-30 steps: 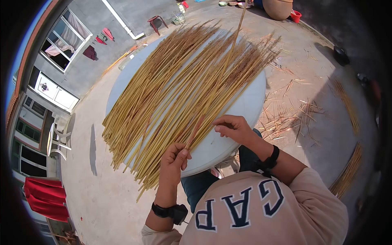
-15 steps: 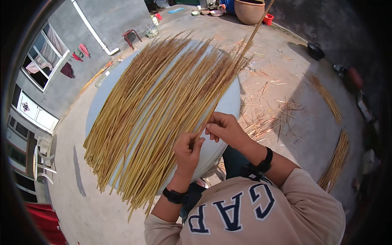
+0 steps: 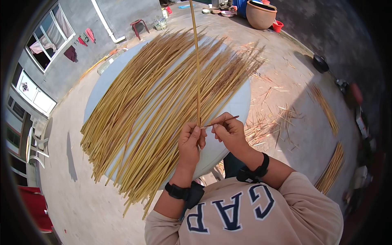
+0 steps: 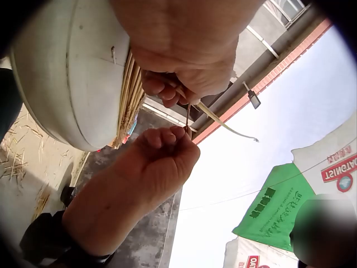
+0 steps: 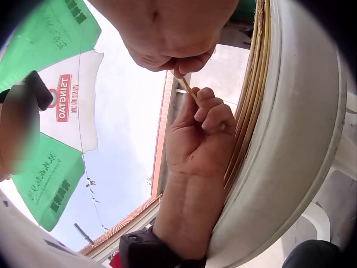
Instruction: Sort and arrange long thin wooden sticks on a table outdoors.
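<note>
Many long stalks (image 3: 134, 106) with feathery brown heads lie side by side across a round white table (image 3: 241, 96). My left hand (image 3: 190, 143) pinches the lower end of a single upright stalk (image 3: 197, 69) over the table's near part. Close beside it, my right hand (image 3: 230, 132) pinches a thin reddish-brown strip (image 3: 228, 119) that reaches toward the stalk's end. In the left wrist view a curved pale strip (image 4: 226, 125) sticks out beyond the left hand (image 4: 184, 53). Fingers of both hands almost meet in the right wrist view.
Dry scraps (image 3: 281, 118) are scattered on the ground right of the table, with two stalk bundles (image 3: 331, 167) farther right. A clay pot (image 3: 260, 16) and a red bucket (image 3: 277, 26) stand at the back, a dark red stool (image 3: 139, 28) by the wall.
The single stalk has swung from leaning right to nearly upright. My right hand has come close to the left and now holds a brown strip pointing outward. The head view has shifted.
</note>
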`<control>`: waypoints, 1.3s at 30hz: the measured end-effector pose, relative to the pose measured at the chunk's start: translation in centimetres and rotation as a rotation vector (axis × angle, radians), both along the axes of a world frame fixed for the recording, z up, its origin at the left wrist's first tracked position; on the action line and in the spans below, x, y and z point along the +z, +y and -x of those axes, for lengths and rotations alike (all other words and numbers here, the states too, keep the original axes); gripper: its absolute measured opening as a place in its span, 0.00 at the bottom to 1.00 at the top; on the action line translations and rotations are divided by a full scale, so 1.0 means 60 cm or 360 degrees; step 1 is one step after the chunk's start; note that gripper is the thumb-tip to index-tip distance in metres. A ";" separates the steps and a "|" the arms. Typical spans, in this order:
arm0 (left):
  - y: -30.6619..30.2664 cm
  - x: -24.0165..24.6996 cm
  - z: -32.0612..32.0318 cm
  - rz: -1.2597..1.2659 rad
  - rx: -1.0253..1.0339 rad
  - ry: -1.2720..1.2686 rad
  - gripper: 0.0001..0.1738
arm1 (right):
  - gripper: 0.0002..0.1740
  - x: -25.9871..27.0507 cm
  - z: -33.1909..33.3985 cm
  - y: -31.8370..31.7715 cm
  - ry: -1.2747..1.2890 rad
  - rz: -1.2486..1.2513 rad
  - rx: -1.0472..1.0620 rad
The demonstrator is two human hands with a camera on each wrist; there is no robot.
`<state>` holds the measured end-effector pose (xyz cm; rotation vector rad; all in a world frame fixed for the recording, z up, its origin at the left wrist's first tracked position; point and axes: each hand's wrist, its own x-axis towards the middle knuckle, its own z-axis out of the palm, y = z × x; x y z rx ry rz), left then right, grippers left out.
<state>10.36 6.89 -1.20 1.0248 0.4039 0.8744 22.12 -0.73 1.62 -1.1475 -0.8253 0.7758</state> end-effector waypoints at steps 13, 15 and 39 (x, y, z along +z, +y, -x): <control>0.020 0.003 0.012 0.0286 -0.0037 -0.0167 0.10 | 0.04 0.033 -0.045 -0.044 -0.0015 -0.0493 -0.0220; 0.017 0.005 0.007 0.0159 -0.0160 -0.0155 0.10 | 0.08 0.044 -0.100 -0.022 0.0645 -0.0719 -0.0427; 0.003 -0.009 0.002 -0.0111 -0.0313 0.0502 0.08 | 0.08 -0.022 -0.029 0.015 -0.0044 0.0042 0.0054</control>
